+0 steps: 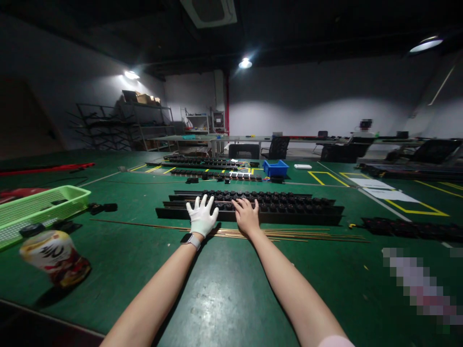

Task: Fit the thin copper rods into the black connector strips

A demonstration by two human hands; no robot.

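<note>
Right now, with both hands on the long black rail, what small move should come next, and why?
Probably press or seat the black parts under the fingertips. The gloved left hand lies spread on the long black rail, the bare right hand is beside it on the row of black parts, and neither grips anything. The thin brass rods lie untouched on the green table.

At mid-frame the left hand (201,215), in a white glove, and the bare right hand (247,215) rest spread on a long black tray of dark parts (289,208). Thin brass rods (307,235) lie just below. A green basket (43,205) sits at left, a blue bin (275,168) above center.
</note>
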